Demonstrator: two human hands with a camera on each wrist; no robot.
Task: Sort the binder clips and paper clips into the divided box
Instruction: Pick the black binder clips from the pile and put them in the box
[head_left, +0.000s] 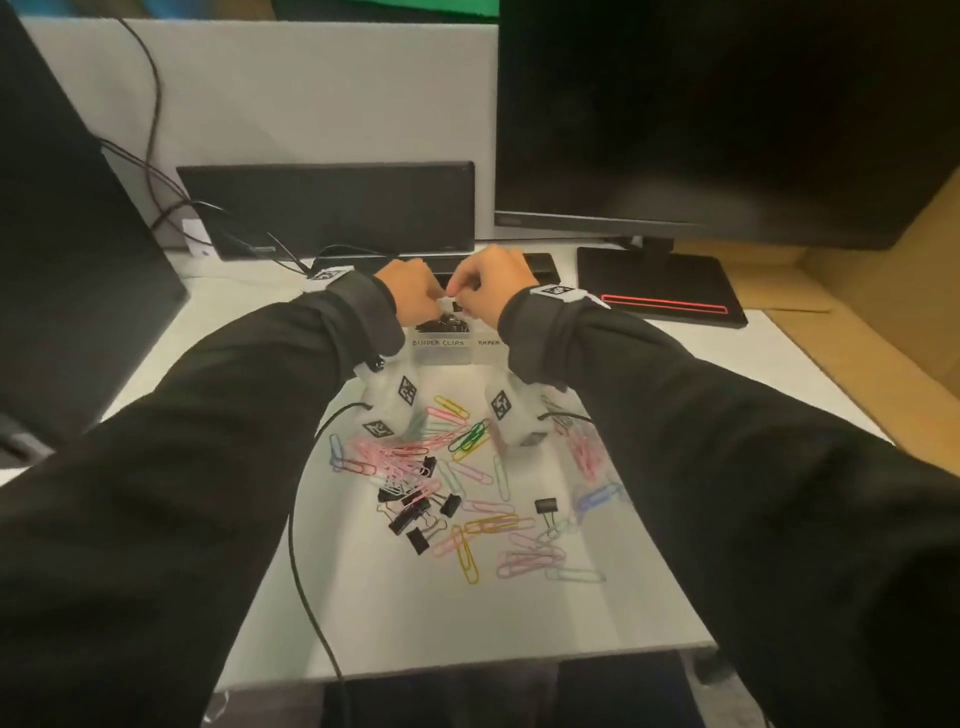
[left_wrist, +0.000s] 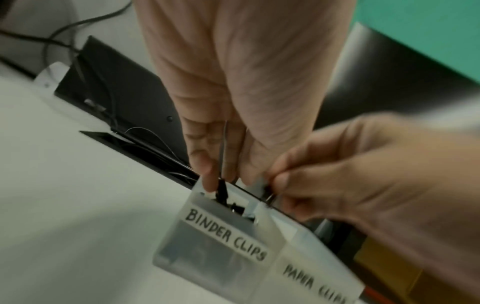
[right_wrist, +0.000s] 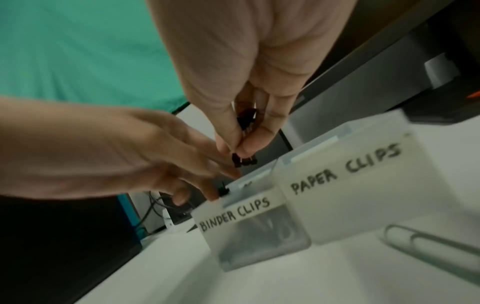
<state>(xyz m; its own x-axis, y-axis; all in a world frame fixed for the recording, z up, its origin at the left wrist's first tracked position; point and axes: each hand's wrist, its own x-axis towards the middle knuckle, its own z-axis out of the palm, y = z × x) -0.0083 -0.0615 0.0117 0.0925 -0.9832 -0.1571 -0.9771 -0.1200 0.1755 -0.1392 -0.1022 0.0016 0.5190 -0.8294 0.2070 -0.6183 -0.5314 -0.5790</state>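
Both hands hover over the translucent divided box (head_left: 441, 354) at the back of the table. Its left cell is labelled BINDER CLIPS (left_wrist: 226, 236) and holds black clips; its right cell is labelled PAPER CLIPS (right_wrist: 345, 170). My left hand (left_wrist: 221, 181) pinches a black binder clip (left_wrist: 222, 192) by its wire handles, just above the left cell's rim. My right hand (right_wrist: 236, 148) pinches black binder clips (right_wrist: 244, 160) a little above the same cell. Closer to me lies a heap of coloured paper clips (head_left: 467, 467) mixed with black binder clips (head_left: 410, 514).
A dark monitor (head_left: 727, 130) on a black stand (head_left: 660, 286) is at the back right. A flat black device (head_left: 332, 208) leans on the wall behind the box. A dark case (head_left: 62, 260) stands at the left. A black cable (head_left: 306, 545) runs across the table.
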